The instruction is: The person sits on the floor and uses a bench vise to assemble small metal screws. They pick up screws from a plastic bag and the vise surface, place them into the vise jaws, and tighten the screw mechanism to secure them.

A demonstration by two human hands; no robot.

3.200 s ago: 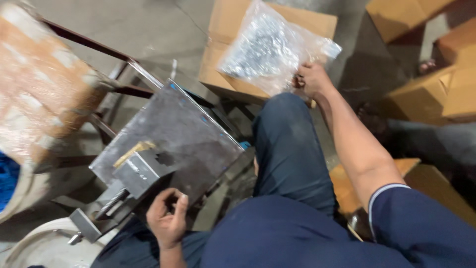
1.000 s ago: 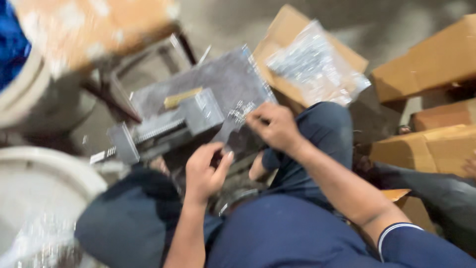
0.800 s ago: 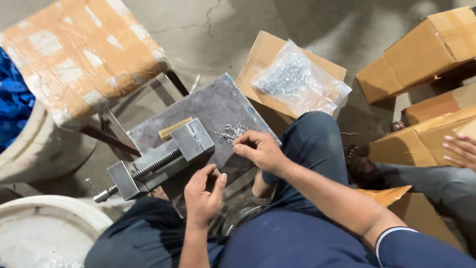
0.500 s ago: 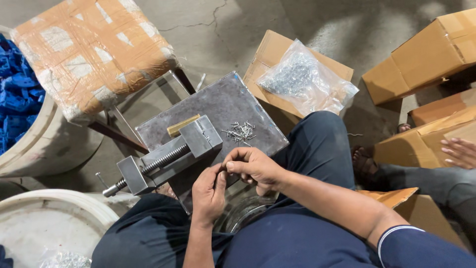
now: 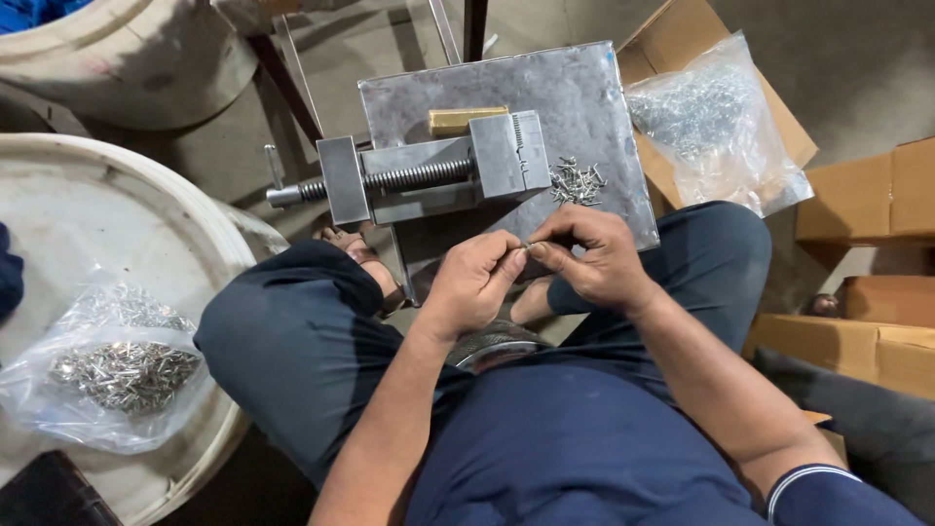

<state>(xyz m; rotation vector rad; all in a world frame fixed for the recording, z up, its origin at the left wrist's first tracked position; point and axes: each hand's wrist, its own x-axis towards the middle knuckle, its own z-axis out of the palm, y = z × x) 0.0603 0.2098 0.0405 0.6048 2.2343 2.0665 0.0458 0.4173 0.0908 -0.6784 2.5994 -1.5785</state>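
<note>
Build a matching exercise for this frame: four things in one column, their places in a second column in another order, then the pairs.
Things:
1. vise
2. loose screws
3. left bag of screws
4. right bag of screws

Places:
A. in the white tub
B. on the cardboard box
C. on the metal plate, right of the vise jaw
D. across the plate's near left part

Pairs: 1-D, 2-C, 3-A, 4-B
</note>
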